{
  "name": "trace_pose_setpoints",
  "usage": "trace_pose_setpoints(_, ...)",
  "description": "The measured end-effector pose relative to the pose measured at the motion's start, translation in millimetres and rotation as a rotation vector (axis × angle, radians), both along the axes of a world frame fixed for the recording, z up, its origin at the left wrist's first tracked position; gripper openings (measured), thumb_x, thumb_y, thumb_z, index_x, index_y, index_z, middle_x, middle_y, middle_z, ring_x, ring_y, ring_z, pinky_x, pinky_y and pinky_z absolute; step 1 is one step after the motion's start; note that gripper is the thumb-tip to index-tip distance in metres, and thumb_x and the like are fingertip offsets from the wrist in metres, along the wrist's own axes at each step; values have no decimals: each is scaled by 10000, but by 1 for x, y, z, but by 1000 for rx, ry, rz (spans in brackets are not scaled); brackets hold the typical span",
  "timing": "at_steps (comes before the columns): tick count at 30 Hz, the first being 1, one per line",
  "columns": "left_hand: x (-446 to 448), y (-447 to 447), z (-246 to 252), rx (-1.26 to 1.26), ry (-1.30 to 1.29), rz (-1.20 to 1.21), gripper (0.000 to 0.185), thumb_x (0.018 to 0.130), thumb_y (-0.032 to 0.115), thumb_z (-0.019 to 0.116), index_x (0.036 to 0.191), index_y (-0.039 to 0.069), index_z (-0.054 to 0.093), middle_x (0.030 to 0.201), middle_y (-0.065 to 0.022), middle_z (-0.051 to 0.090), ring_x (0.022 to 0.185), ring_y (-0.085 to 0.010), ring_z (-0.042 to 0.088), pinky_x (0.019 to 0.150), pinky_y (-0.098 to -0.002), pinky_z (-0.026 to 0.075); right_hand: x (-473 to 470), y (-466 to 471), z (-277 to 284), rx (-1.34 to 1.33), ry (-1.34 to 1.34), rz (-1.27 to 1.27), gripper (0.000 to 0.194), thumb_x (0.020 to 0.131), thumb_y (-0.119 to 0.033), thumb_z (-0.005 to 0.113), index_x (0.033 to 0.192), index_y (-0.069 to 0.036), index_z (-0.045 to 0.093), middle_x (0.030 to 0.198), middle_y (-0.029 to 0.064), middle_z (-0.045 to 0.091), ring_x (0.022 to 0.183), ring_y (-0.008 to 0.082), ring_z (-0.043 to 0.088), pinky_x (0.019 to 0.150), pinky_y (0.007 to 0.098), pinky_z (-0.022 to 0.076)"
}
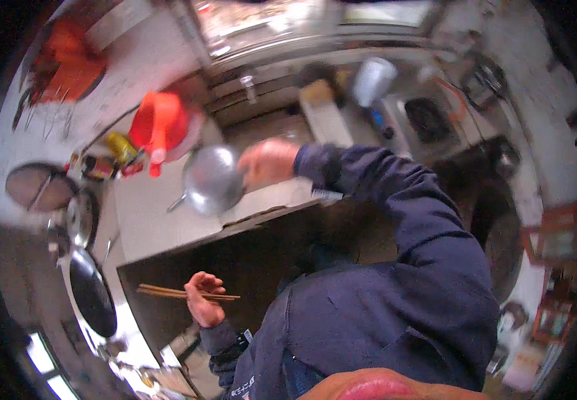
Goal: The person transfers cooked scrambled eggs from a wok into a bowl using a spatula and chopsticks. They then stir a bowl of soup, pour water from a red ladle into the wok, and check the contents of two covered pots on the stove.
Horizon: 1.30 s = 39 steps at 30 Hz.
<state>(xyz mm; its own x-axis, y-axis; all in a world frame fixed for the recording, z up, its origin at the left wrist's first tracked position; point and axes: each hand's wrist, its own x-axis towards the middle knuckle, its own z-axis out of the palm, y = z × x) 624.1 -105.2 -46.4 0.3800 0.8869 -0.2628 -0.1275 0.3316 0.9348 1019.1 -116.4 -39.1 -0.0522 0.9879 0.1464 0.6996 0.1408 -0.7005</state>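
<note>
Low at the left, my left hand (205, 300) holds a pair of wooden chopsticks (161, 291) across its palm, over the dark front of the counter. My right hand (270, 161) is blurred and reaches out above the counter (153, 230). Its fingers are at the right rim of a round, shiny metal vessel (213, 179) that has a short handle on its lower left side. Whether they grip that rim cannot be told. Behind the vessel is a red plastic container (171, 122) with an orange-red handled item on it.
A yellow can (121, 146) and small containers stand at the counter's left. Round pans or lids (92, 292) line the far left. A window (268, 20) is at the top. A white cylindrical container (374, 81) and a stove-like unit (426, 120) are at the upper right.
</note>
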Motion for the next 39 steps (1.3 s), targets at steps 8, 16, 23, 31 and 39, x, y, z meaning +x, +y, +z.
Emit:
trace_pose_setpoints(8,118,-38,25,-132,-669,-688,564,946,593,301,1352,240,467,1405,-132,428,1318,-310,362,1067,-488,303,-145,-173,36,419,103,31,741,668,-261,791,1310,-114,452,950,135,622,878,338,611,750,415,512)
trace_pose_setpoints(16,222,-196,67,-449,-546,-1031,605,997,470,228,1433,58,304,1418,-187,370,1309,-300,366,1074,-423,304,-86,-300,72,628,-15,-340,205,862,-295,642,895,-94,616,811,97,622,767,281,611,677,387,495)
trace_pose_setpoints(23,339,-325,45,-571,-129,-1510,590,937,471,467,1347,53,397,1230,-145,550,1124,-277,546,949,-440,443,46,-487,87,889,-306,-595,103,844,-166,634,851,-67,609,885,115,623,814,282,608,704,365,495)
trace_pose_setpoints(31,463,-382,36,-427,-212,-1435,287,910,251,553,1080,21,573,939,-108,638,858,-223,630,725,-335,506,228,-685,95,374,248,-1114,247,962,-225,479,910,-8,583,664,35,549,647,151,563,644,299,468)
trace_pose_setpoints(39,580,-329,77,-211,-167,-1020,266,917,222,536,1072,8,559,903,-123,623,826,-247,631,718,-344,513,444,-788,91,184,744,-1491,321,913,-388,568,883,-69,583,526,-64,363,420,56,359,397,237,307)
